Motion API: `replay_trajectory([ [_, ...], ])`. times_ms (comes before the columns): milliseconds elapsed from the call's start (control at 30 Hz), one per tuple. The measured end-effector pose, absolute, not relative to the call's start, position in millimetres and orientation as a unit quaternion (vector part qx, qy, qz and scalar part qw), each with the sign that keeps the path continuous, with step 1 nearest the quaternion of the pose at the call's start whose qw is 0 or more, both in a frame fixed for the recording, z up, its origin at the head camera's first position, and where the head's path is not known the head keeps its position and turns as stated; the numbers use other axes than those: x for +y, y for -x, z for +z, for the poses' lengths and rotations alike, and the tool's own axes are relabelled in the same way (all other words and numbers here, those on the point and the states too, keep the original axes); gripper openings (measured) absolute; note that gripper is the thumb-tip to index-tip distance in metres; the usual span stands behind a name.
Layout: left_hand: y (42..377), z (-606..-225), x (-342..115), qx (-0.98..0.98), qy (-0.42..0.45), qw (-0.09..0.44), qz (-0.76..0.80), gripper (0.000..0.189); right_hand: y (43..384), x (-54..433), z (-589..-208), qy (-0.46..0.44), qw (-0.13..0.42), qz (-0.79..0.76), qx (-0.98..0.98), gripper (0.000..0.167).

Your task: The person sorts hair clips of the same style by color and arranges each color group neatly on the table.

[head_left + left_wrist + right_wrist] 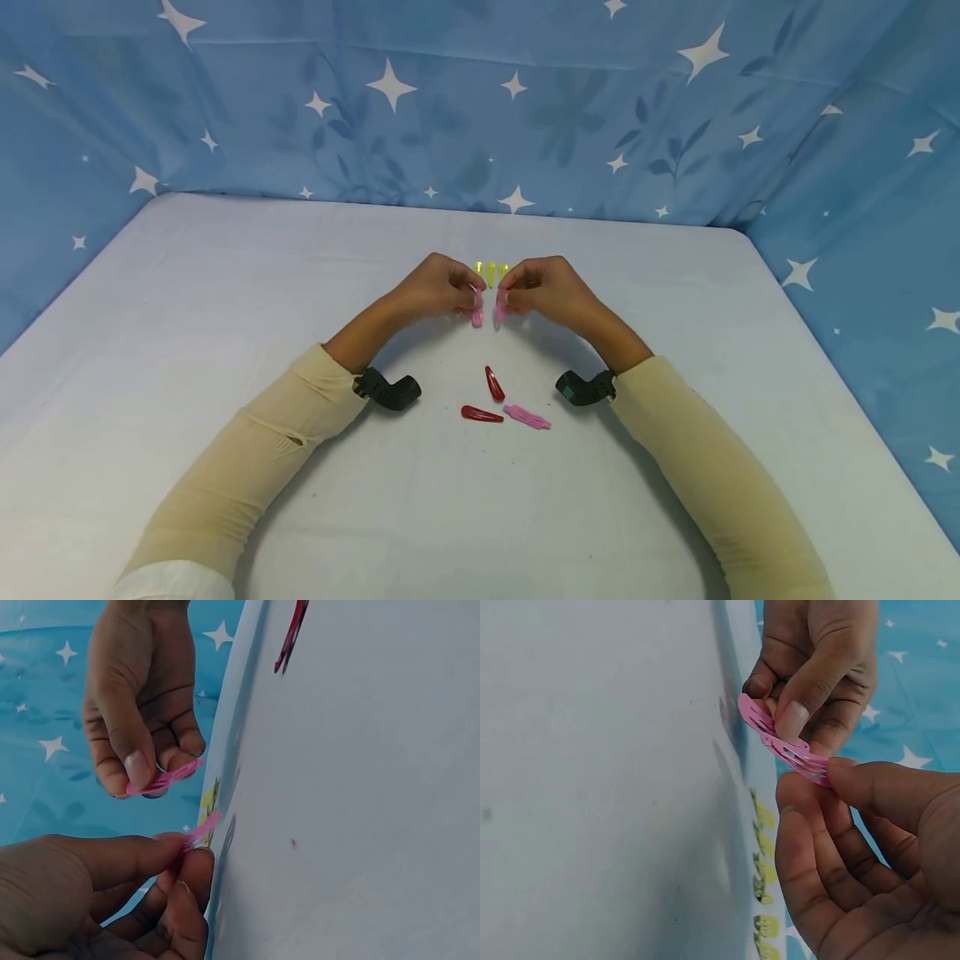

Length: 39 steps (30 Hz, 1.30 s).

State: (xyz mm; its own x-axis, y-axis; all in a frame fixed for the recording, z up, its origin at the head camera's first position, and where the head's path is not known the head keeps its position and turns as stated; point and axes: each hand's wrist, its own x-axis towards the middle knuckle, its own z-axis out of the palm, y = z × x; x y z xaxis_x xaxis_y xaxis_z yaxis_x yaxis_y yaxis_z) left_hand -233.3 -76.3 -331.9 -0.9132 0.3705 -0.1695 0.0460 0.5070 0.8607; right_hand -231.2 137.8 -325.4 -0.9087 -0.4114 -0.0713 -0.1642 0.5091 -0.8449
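My left hand (438, 286) pinches a pink snap hair clip (477, 308) between thumb and fingers, just above the table. Facing it, my right hand (551, 292) pinches another pink hair clip (499, 309) by one end. In the right wrist view the left hand's clip (756, 716) and the right hand's clip (802, 760) overlap; whether they touch I cannot tell. Several yellow hair clips (491, 274) stand in a row just beyond both hands, partly hidden by the right fingers. Nearer me lie two red hair clips, one slanted (494, 384) and one sideways (482, 414), beside pink clip pieces (527, 417).
A white cloth covers the table (300, 500). Behind it and at the sides hangs a blue curtain (465, 108) with white stars. Black wrist cameras, left (390, 390) and right (585, 389), jut inward over the cloth on either side of the red clips.
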Motion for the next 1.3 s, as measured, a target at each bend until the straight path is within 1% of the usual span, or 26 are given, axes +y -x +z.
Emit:
replay_trajectory([
  [133, 236.3, -334.4, -74.5, 0.858, -0.135, 0.176, 0.462, 0.024, 236.7, 134.4, -330.8, 0.163, 0.144, -0.467, 0.857, 0.013],
  [400, 243.2, -338.2, -73.9, 0.871, -0.148, 0.166, 0.437, 0.027, 248.0, 127.9, -333.7, 0.137, 0.183, -0.424, 0.876, 0.017],
  [667, 245.7, -339.2, -74.1, 0.885, -0.156, 0.156, 0.410, 0.027, 255.8, 119.6, -337.8, 0.117, 0.169, -0.378, 0.903, 0.016],
  [933, 246.0, -337.1, -73.5, 0.897, -0.178, 0.147, 0.378, 0.027, 254.7, 114.3, -336.0, 0.099, 0.161, -0.338, 0.922, 0.016],
  [1167, 246.0, -333.2, -75.8, 0.902, -0.185, 0.126, 0.370, 0.030, 251.9, 117.9, -335.4, 0.098, 0.144, -0.354, 0.919, 0.017],
  [1300, 246.0, -329.7, -79.3, 0.900, -0.172, 0.117, 0.384, 0.031, 248.7, 124.8, -335.4, 0.105, 0.157, -0.356, 0.915, 0.018],
])
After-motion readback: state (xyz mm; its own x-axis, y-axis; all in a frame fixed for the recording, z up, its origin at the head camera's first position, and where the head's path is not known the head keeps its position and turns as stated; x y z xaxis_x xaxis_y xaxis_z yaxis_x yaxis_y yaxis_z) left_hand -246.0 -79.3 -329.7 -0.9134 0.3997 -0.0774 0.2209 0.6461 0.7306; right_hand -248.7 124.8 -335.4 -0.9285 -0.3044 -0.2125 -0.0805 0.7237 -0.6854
